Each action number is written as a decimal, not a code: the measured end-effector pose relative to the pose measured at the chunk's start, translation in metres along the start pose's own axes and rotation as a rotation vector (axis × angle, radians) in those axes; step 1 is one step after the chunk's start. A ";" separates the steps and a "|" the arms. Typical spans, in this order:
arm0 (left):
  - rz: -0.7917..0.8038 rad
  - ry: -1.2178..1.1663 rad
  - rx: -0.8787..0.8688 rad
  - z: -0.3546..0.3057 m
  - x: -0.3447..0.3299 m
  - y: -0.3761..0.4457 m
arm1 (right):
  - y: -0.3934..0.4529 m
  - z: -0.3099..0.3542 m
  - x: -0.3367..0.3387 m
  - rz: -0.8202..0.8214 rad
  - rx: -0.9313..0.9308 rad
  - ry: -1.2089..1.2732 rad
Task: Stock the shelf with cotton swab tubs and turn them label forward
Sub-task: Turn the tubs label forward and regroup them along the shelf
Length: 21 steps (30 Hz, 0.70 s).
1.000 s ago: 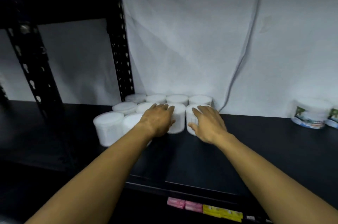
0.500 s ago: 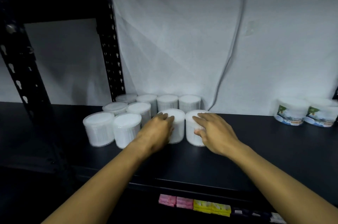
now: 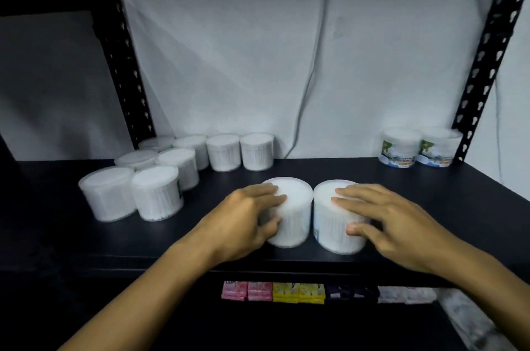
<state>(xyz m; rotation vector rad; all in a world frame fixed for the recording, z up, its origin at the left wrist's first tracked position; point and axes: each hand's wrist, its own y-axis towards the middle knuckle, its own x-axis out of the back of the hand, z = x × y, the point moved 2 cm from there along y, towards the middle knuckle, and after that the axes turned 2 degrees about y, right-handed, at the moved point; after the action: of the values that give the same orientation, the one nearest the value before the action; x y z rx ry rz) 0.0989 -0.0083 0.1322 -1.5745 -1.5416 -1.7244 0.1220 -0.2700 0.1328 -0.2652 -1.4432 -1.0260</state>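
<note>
Two tubs: left tub (image 3: 289, 211), right tub (image 3: 335, 216), touching at shelf (image 3: 430, 193) front.
Left hand (image 3: 243, 221): fingers curled round left tub, likely for turning.
Right hand (image 3: 381, 216): fingers grip right tub; label edge shows.

left hand (image 3: 243, 218): fingers curled, gripping | right hand (image 3: 384, 221): fingers curled, gripping | forearms extended forward

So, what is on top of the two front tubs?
The left hand grips the left tub and the right hand grips the right tub, fingers lying over the lids. Lid parts beneath them are covered.
</note>
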 end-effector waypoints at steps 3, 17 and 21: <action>0.007 -0.052 -0.006 -0.002 0.000 -0.001 | -0.009 -0.004 0.005 -0.014 0.000 0.063; 0.413 0.271 0.474 -0.037 0.020 0.065 | 0.027 0.007 0.018 0.225 -0.401 -0.005; 0.503 0.171 0.451 -0.029 0.024 0.073 | 0.032 -0.004 0.020 0.251 -0.355 0.111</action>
<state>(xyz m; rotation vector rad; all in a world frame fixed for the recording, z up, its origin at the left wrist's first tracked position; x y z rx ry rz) 0.1364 -0.0491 0.1927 -1.3822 -1.2042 -1.1110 0.1438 -0.2624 0.1629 -0.6208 -1.0906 -1.0676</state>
